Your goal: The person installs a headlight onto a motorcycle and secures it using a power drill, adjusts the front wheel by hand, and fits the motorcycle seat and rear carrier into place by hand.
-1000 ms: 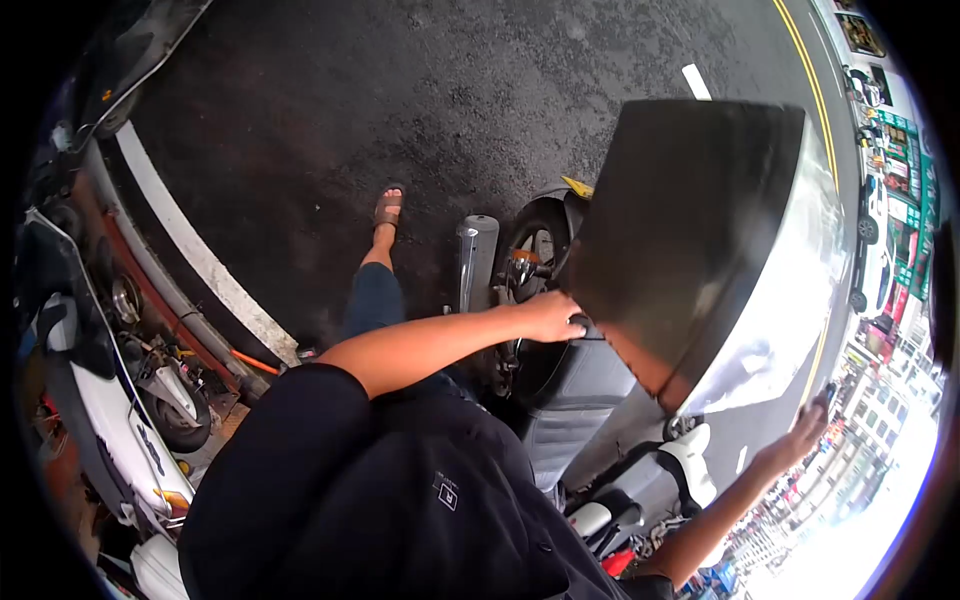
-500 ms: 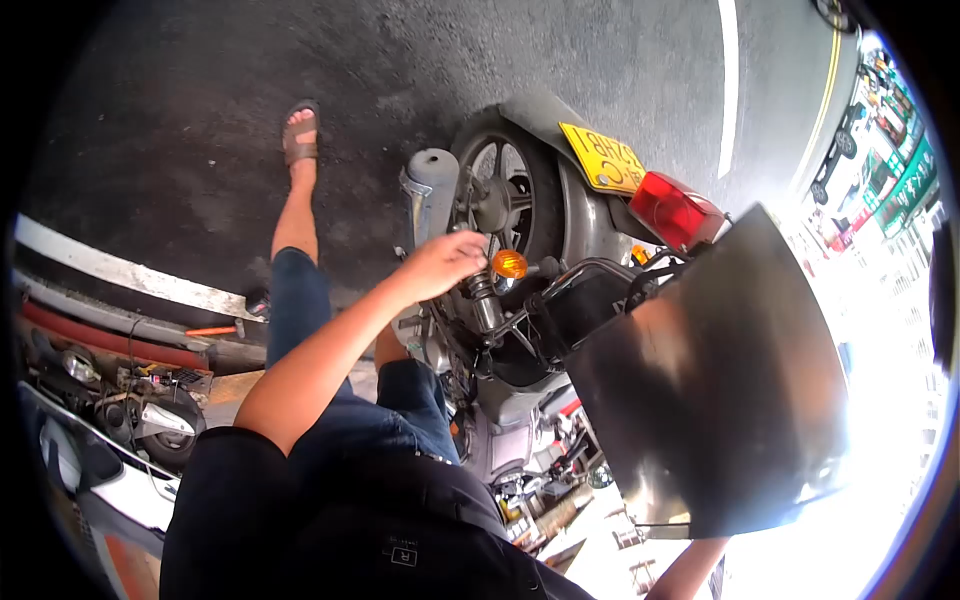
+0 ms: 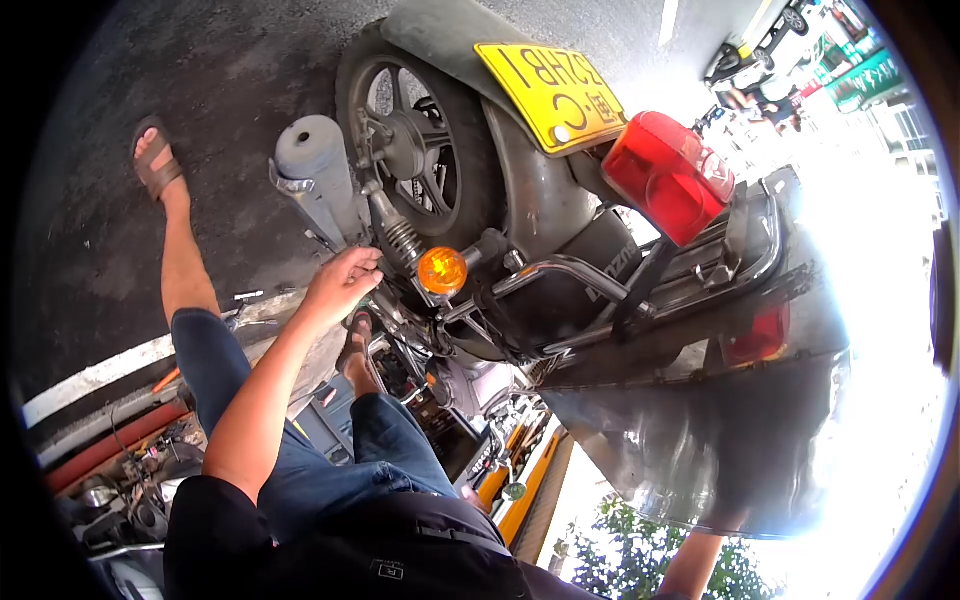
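My left hand [image 3: 342,286] is closed, its fingers curled together beside a motorcycle's rear end. What they pinch, if anything, is too small to make out. Close to the fingertips are the grey exhaust muffler [image 3: 315,165], a coil-spring shock absorber [image 3: 400,235] and an orange turn signal [image 3: 442,271]. On the right, my right forearm [image 3: 692,562] reaches behind a large shiny metal box [image 3: 700,440] at the motorcycle's rear rack. That hand's fingers are hidden by the box. A red tail light [image 3: 670,180] and yellow number plate [image 3: 550,95] are above the box.
The rear wheel [image 3: 420,140] stands on dark asphalt [image 3: 250,60]. My sandalled foot [image 3: 155,160] is at the left. Parked scooter parts [image 3: 140,510] lie at lower left. Glare washes out the right side, with a green sign [image 3: 865,80] and leafy branches [image 3: 640,545] visible.
The motorcycle appears larger and closer as my view shifts. My left hand has moved from beside the turn signal toward the muffler's near end. The box's red reflector has come into view.
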`<state>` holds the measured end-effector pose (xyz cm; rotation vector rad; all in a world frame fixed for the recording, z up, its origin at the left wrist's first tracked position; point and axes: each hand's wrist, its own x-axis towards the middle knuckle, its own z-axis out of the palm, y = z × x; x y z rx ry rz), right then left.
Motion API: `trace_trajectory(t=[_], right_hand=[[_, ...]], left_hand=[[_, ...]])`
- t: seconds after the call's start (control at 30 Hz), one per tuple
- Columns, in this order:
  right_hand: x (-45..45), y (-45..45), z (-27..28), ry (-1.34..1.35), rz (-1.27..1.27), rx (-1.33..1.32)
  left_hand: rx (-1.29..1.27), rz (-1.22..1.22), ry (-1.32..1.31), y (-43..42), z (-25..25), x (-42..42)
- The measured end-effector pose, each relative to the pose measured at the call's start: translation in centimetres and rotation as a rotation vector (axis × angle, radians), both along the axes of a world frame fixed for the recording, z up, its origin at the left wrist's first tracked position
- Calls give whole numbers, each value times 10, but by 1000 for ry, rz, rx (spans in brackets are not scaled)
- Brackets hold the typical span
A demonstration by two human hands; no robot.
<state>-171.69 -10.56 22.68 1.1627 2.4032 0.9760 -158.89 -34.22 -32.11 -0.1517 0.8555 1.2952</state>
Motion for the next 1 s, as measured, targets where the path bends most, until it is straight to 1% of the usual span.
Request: trace_trajectory(t=[0.1, 0.17, 0.33, 0.5, 0.7, 0.77, 0.93, 1.0], right_hand=[[-4, -3, -2, 4, -38, 15], [-6, -6, 0, 2, -61, 32], [-12, -14, 9, -3, -100, 57], [-16, -16, 12, -5, -128, 57], [-18, -27, 17, -4, -177, 82], [-17, -34, 21, -7, -201, 97], [-17, -53, 33, 3, -257, 140], [-17, -59, 37, 14, -277, 152]], left_hand=[[17, 137, -74, 3, -6, -1], [31, 126, -63, 1, -12, 6], [10, 81, -73, -2, -10, -5], [-1, 93, -51, -8, -13, -10], [31, 48, -71, -7, -14, -21], [26, 105, -96, -6, -17, -13], [62, 112, -132, -4, -18, -16], [51, 163, -214, -4, -21, -13]])
